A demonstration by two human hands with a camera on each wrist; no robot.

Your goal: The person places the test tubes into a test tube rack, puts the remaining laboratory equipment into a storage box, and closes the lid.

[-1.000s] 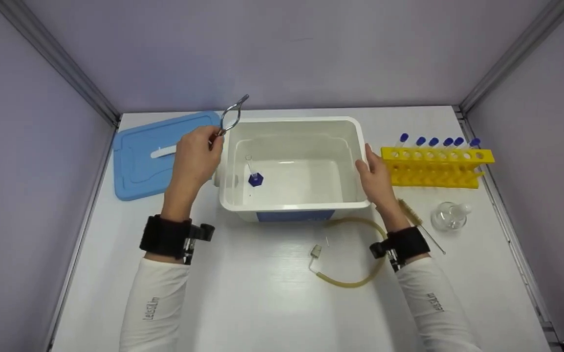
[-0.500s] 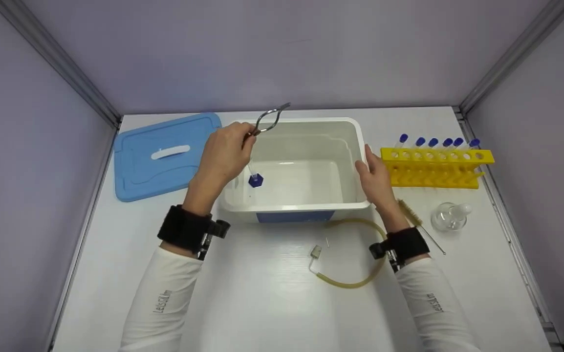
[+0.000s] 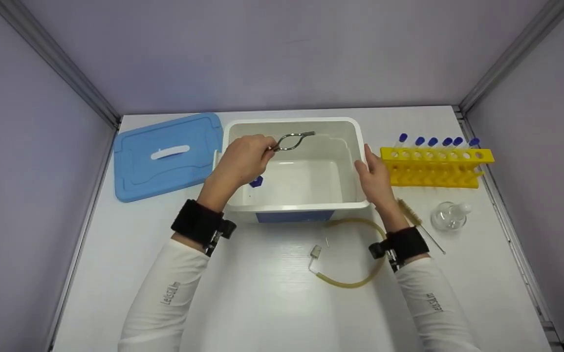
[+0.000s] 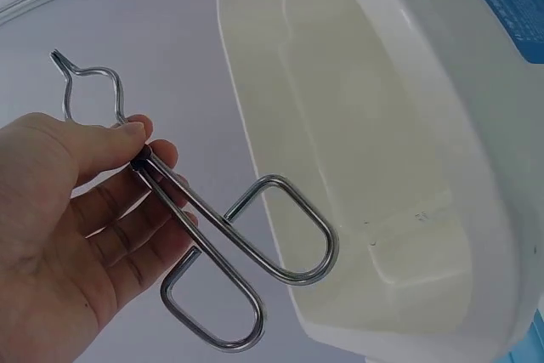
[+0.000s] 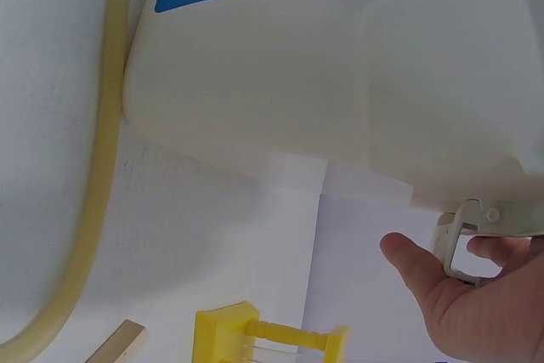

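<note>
Over the left part of a white storage box [image 3: 301, 207], my left hand [image 3: 244, 157] holds metal crucible tongs [image 4: 223, 224]. Thumb and fingers pinch them near the pivot, with the looped handles hanging free in the left wrist view. The bowed tips point right across the box in the head view. My right hand [image 3: 376, 178] holds the box's right side, its thumb and fingers on either side of the hanging latch [image 5: 449, 240]. Inside the box, the purple hexagonal base [image 3: 256, 182] of a small glass cylinder shows; the rest is hidden by my left hand.
A blue lid [image 3: 164, 181] lies left of the box. At right stand a yellow rack [image 3: 436, 155] with several blue-capped tubes and a glass bottle [image 3: 448, 217]. A brush [image 3: 410, 212] lies near my right wrist; rubber tubing [image 3: 345, 284] curves in front of the box.
My left hand has moved right from beside the lid to over the box, carrying the tongs, which have swung from pointing up-right to nearly level. My right hand has stayed put.
</note>
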